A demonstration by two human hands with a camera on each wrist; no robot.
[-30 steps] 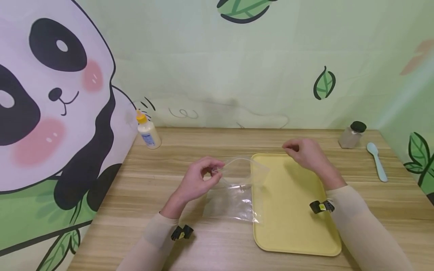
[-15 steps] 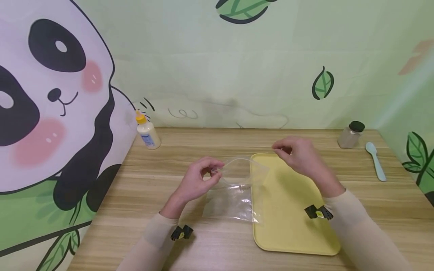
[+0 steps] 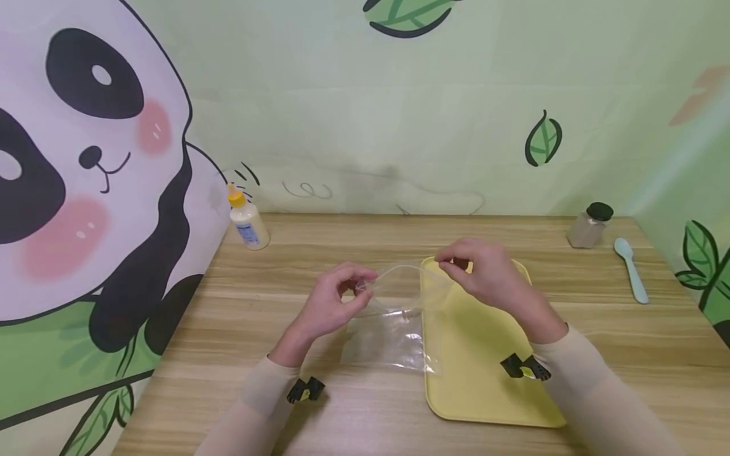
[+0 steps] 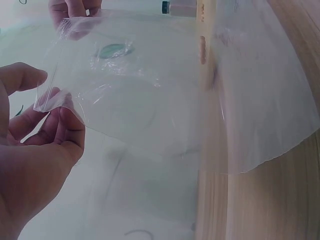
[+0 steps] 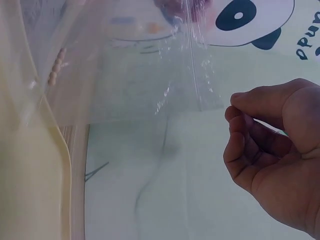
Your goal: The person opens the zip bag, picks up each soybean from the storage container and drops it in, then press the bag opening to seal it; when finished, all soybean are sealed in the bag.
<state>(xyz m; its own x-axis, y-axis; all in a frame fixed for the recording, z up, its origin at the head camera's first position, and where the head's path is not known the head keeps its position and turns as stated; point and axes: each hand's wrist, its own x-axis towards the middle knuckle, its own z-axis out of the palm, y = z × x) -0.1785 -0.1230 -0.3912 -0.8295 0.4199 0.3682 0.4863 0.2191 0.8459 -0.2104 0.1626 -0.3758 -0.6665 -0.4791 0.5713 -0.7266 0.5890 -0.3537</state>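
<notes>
Your right grip (image 3: 485,273) sits further left than a second ago, nearer the clear bag (image 3: 388,342). Your left grip (image 3: 335,305) holds the bag's left corner above the table (image 3: 308,237); your right is closed, nothing visible in it. Transparent film may cause a missed pinch, collapsing the mouth. Count one each: bottle (image 3: 249,228), bag, tray (image 3: 485,389), jar (image 3: 589,231), spoon (image 3: 632,272).

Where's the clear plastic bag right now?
Head view, centre: the clear plastic bag is held at its upper left by the left hand, and its right part overlaps the left edge of the yellow tray in that view.
</notes>
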